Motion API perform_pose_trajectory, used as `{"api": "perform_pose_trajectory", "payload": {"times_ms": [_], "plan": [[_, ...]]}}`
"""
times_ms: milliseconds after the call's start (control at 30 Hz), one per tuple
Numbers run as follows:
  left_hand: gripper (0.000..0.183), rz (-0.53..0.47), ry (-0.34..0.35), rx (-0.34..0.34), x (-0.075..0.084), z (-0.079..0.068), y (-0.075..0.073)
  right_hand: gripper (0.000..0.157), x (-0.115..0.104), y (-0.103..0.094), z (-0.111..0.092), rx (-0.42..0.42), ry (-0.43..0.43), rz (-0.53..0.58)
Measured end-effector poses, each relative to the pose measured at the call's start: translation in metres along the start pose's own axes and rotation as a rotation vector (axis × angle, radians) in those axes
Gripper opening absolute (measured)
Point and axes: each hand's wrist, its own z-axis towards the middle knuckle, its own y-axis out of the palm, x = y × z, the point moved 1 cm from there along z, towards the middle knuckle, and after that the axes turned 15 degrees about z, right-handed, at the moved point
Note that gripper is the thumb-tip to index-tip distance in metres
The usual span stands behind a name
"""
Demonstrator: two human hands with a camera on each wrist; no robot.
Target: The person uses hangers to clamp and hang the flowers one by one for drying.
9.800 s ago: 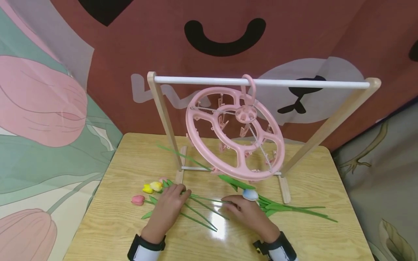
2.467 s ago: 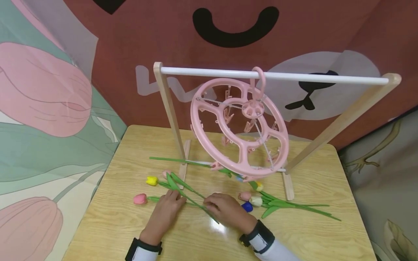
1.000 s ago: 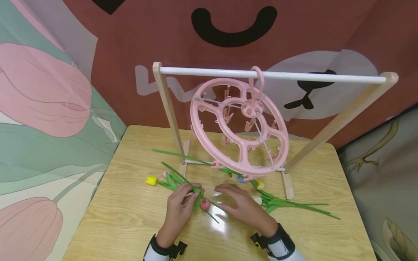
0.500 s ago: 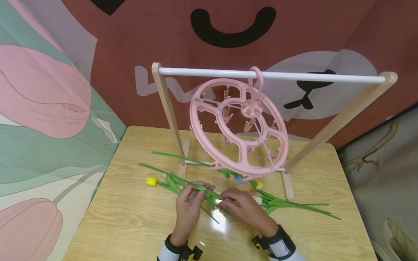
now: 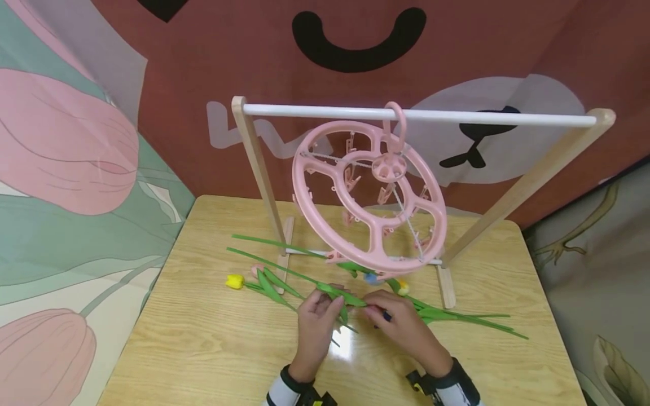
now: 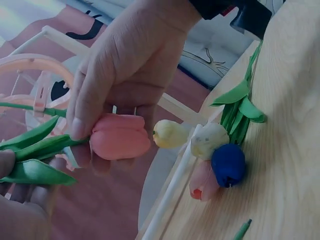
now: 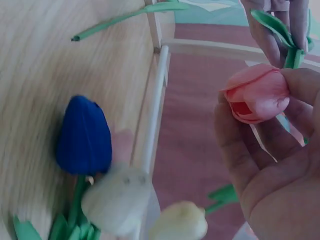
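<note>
A pink artificial tulip (image 6: 120, 137) is held between both hands above the table, its stem pointing left. My left hand (image 5: 317, 327) grips its stem among the green leaves (image 5: 350, 299). With thumb and fingers, my right hand (image 5: 401, 327) pinches it just at the base of the bloom, as the right wrist view also shows. Below the right hand lie a dark blue tulip (image 7: 84, 136), a white tulip (image 6: 210, 140) and a paler pink one (image 6: 202, 181). Left of the hands rest a yellow tulip (image 5: 235, 281) and another pink tulip (image 5: 257, 270).
A round pink clip hanger (image 5: 376, 237) hangs tilted from the white rod (image 5: 482, 117) of a wooden rack, behind the hands. Beneath it lie a light blue tulip (image 5: 373, 278) and a yellow-orange one (image 5: 403, 287). Green stems (image 5: 487, 322) extend right across the table.
My left hand has picked up the pink tulip from the table's left and moved it rightward. Its bloom has swung toward my right hand, which was open and now pinches it.
</note>
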Motion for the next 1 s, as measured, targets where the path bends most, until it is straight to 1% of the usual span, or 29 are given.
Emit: {"api": "perform_pose_trajectory", "payload": {"times_ms": [67,133,200,233,333,400,433,500,567,600,700,800,900,1000], "plan": [[0.021,-0.023,0.038,-0.004,-0.001,0.002,0.003,0.021,-0.003,-0.005,-0.003,0.009,0.019,-0.009],[0.019,-0.03,0.092,-0.013,-0.002,0.003,0.006,0.021,-0.005,-0.013,-0.005,0.036,0.019,-0.029],[0.017,-0.022,0.145,-0.022,-0.003,0.004,0.008,0.022,-0.007,-0.023,-0.008,0.095,0.001,-0.049],[0.016,-0.014,0.168,-0.024,-0.003,0.004,0.008,0.022,-0.007,-0.029,-0.01,0.135,-0.011,-0.056],[0.013,0.031,0.227,-0.036,-0.004,0.003,0.011,0.023,-0.008,-0.049,-0.012,0.297,-0.035,-0.091],[0.012,0.065,0.26,-0.048,-0.004,0.003,0.012,0.022,-0.006,-0.063,-0.011,0.411,-0.005,-0.1],[0.011,0.079,0.278,-0.055,-0.004,0.003,0.012,0.022,-0.004,-0.069,-0.009,0.454,0.019,-0.097],[0.012,0.095,0.314,-0.075,-0.004,0.003,0.013,0.03,0.001,-0.081,-0.003,0.503,0.081,-0.096],[0.012,0.096,0.34,-0.093,-0.004,0.003,0.014,0.041,0.006,-0.09,0.007,0.511,0.147,-0.079],[0.013,0.093,0.35,-0.102,-0.004,0.003,0.015,0.044,0.009,-0.095,0.012,0.499,0.178,-0.067],[0.014,0.086,0.369,-0.123,-0.005,0.003,0.017,0.047,0.015,-0.104,0.029,0.444,0.234,-0.051],[0.014,0.075,0.376,-0.144,-0.004,0.003,0.019,0.048,0.019,-0.112,0.044,0.394,0.232,0.005],[0.015,0.064,0.389,-0.167,-0.003,0.004,0.022,0.046,0.021,-0.116,0.054,0.351,0.193,0.111],[0.016,0.062,0.41,-0.183,-0.002,0.005,0.023,0.038,0.02,-0.118,0.059,0.324,0.162,0.184]]}}
